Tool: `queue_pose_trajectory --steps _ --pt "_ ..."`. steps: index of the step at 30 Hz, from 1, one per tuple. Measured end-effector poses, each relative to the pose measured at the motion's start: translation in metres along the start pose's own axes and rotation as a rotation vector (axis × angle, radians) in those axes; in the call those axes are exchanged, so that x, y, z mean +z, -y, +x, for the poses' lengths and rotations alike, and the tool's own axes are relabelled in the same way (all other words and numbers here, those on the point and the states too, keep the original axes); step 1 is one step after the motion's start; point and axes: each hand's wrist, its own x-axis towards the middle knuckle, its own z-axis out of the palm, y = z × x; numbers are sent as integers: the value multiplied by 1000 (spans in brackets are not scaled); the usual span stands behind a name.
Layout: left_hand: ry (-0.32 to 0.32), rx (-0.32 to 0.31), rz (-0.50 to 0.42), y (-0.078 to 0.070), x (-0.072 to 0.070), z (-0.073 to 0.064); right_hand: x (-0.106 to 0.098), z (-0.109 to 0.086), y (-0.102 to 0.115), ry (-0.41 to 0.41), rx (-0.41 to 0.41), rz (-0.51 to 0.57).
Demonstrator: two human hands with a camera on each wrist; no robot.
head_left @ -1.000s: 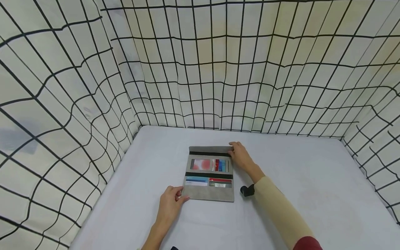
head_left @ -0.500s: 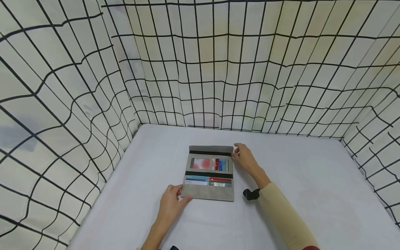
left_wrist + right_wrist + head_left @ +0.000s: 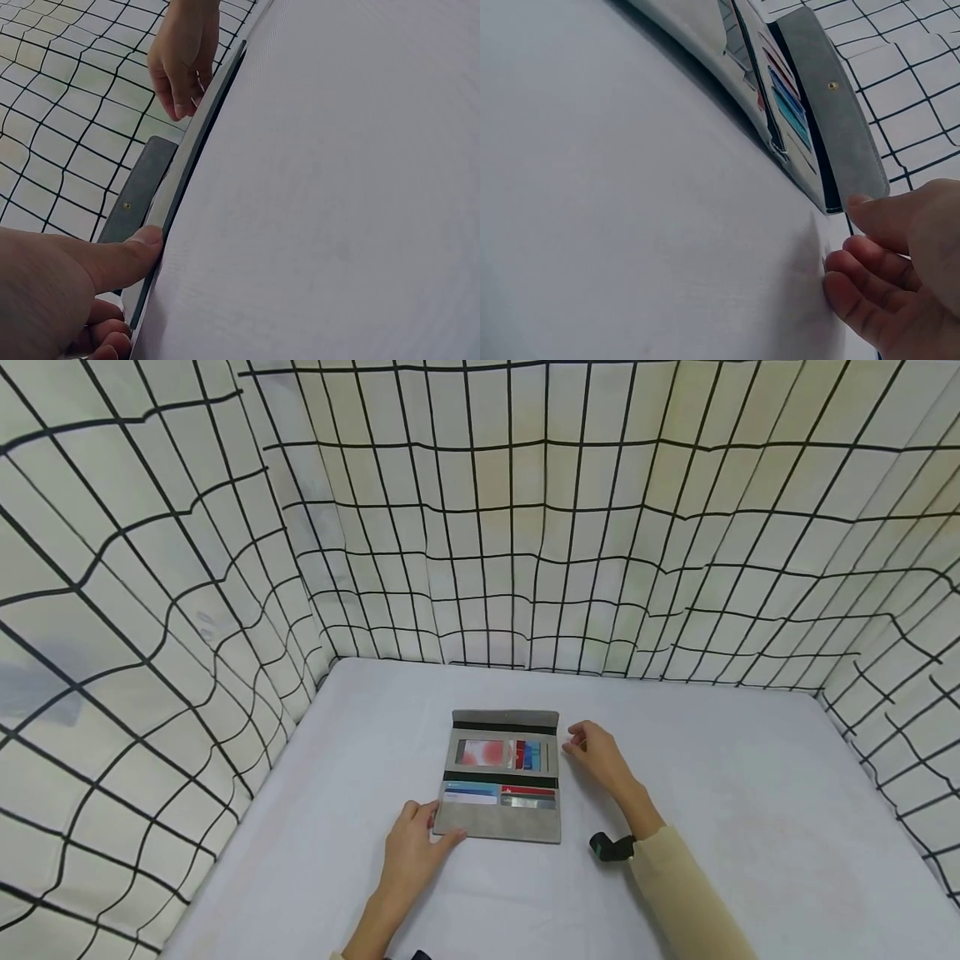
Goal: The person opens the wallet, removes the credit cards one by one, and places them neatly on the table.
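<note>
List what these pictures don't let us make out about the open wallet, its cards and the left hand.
Cards: print too small in the head view; the wallet hides parts of them.
Wallet: underside faces the table in the head view; part cut off by the right wrist view's top edge.
Left hand: cut off by the left and bottom edges in the left wrist view.

Soft, pretty even light in the head view, though the white tablecloth (image 3: 757,793) goes a bit grey, with a faint shadow along the tan sleeve (image 3: 690,893). Print on the cards (image 3: 471,792) is too tiny to read. The 2 wrist views look dimmer. In the right one, a fuzzy shadow sits by the right hand (image 3: 907,274), plus darker shade under the wallet (image 3: 845,135).
</note>
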Motion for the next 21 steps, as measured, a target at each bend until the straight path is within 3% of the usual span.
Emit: queue_pose_trajectory --steps 13,21 --pt "16 -12 -39 1 -1 -1 -2 -21 1 48 22 -19" --pt "35 -8 -47 2 -1 0 1 -30 3 60 -13 -16"
